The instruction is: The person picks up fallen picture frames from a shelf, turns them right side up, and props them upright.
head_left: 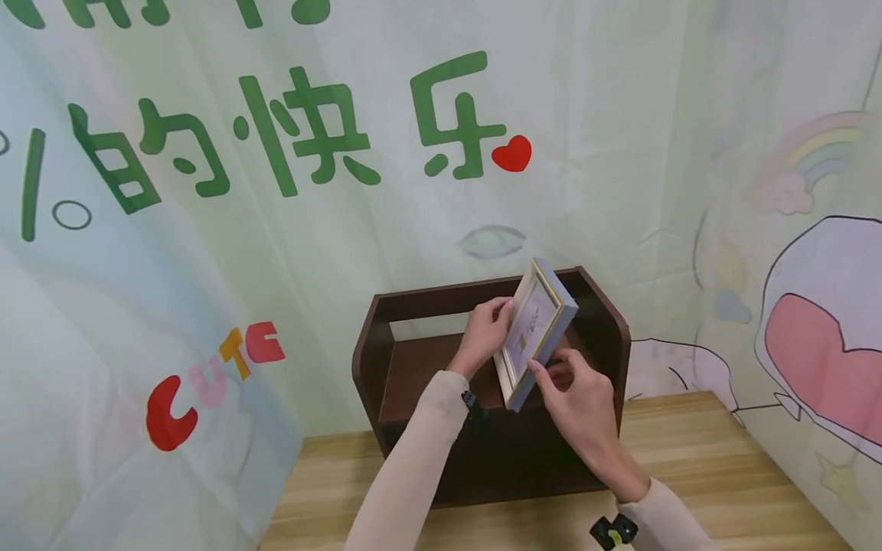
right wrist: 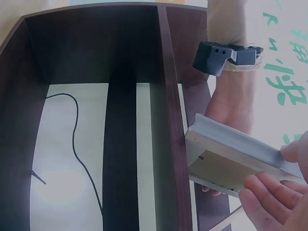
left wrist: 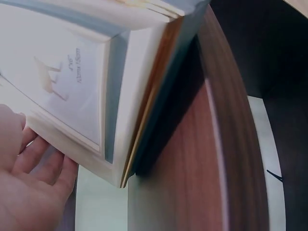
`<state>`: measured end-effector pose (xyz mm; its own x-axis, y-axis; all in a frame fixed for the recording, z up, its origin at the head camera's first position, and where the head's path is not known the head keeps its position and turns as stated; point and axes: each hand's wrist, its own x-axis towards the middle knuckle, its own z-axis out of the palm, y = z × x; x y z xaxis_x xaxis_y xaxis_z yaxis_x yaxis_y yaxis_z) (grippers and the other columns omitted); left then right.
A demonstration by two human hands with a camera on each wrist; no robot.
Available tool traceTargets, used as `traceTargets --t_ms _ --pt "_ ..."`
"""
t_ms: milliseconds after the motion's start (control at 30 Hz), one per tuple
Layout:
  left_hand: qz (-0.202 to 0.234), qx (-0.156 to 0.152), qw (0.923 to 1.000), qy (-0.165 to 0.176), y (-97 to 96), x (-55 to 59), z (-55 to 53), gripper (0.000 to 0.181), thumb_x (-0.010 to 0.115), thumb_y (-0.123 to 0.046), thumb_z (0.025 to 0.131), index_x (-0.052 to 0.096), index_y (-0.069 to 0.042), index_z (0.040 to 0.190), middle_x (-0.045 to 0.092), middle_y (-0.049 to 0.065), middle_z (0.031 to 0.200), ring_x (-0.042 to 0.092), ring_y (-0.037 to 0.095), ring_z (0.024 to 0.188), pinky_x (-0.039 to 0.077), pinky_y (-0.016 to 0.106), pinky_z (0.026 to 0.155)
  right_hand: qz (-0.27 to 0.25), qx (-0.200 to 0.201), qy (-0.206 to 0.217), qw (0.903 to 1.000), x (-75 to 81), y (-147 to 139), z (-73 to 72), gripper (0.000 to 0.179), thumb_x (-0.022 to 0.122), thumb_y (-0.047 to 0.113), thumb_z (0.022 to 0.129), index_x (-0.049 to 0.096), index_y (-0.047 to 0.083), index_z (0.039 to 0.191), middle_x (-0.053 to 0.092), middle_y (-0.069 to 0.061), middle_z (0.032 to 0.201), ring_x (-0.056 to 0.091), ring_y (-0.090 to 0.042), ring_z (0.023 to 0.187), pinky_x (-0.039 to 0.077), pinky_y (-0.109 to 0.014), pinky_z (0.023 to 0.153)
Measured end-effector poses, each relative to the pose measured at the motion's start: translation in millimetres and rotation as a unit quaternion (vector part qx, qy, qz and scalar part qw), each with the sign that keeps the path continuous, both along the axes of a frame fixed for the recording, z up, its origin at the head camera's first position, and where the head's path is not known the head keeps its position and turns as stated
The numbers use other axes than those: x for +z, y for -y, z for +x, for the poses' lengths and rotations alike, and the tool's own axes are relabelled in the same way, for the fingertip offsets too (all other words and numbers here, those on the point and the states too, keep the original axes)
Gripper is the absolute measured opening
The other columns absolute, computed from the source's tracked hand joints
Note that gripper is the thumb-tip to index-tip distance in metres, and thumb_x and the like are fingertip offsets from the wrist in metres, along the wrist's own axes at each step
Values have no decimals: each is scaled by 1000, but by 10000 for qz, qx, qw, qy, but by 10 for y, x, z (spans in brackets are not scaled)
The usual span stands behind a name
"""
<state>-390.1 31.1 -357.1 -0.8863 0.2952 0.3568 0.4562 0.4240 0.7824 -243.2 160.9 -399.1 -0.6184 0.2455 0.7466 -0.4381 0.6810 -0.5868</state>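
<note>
A picture frame (head_left: 529, 330) with a pale front and a thin gold edge is held tilted over the upper shelf of a dark brown wooden rack (head_left: 427, 367). My left hand (head_left: 485, 334) grips its left side; in the left wrist view, printed size text shows on the insert (left wrist: 72, 72). On the opposite side, my right hand (head_left: 581, 398) pinches the edge between thumb and fingers. The right wrist view shows the frame's grey side (right wrist: 236, 139) and hollow back, with the right fingers (right wrist: 269, 192) at its rim. The frame's lower corner is close to the shelf's front edge; contact cannot be told.
The rack stands on a wood-grain table (head_left: 717, 459) against a printed curtain (head_left: 606, 153). Its raised side panels (head_left: 606, 314) flank the upper shelf. Below is an open compartment (right wrist: 91, 48), behind which a thin black cable (right wrist: 74, 139) shows.
</note>
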Motion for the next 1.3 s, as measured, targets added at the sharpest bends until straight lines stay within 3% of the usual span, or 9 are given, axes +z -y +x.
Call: traceTargets --t_ms 300,567,700,833,967,1133,1300 --pt "177 83 9998 44 92 18 -7 37 53 -31 112 68 -12 139 74 12 130 73 24 110 63 41 92 -22 -24 -160 9999 30 -59 -22 25 86 14 89 73 -1 102 79 -13 81 74 -20 65 58 -25 58" --pt "313 377 9987 -167 245 -32 -25 32 57 -29 110 76 -9 127 78 12 120 73 22 102 61 36 86 -161 -108 -78 9998 34 -165 -37 22 84 13 90 74 -2 102 80 -15 85 74 -23 67 49 -10 59" --pt "445 442 9978 -198 314 -76 -14 30 61 -27 108 78 -7 122 79 12 117 72 20 99 59 31 83 -181 -176 17 9997 29 -232 -44 22 83 12 91 74 -4 105 80 -17 87 75 -25 69 52 -14 60" --pt "626 468 9969 -82 397 -112 16 28 64 -27 106 79 -8 120 79 12 114 69 16 93 57 27 80 -226 -210 153 9994 48 -273 -62 23 80 11 94 74 -5 109 80 -20 92 77 -29 73 56 -21 62" --pt "1032 377 9939 112 499 -147 62 27 66 -24 105 79 -6 121 79 14 118 71 16 98 61 30 87 -342 -216 395 9984 77 -266 -89 24 75 12 97 74 -6 113 80 -23 98 78 -32 79 57 -20 67" --pt "1581 309 9858 483 603 -188 142 27 69 -18 103 77 -2 124 76 18 124 74 17 103 63 35 93 -654 -140 835 9943 99 -262 -149 27 71 16 101 73 -4 119 79 -23 107 77 -33 85 52 -13 69" --pt "1729 271 9831 537 688 -203 198 28 71 -17 102 76 -1 124 76 20 124 75 17 98 64 39 94 -981 -166 1112 9888 114 -274 -244 28 68 20 104 74 -1 121 79 -22 110 74 -32 89 49 -15 69"
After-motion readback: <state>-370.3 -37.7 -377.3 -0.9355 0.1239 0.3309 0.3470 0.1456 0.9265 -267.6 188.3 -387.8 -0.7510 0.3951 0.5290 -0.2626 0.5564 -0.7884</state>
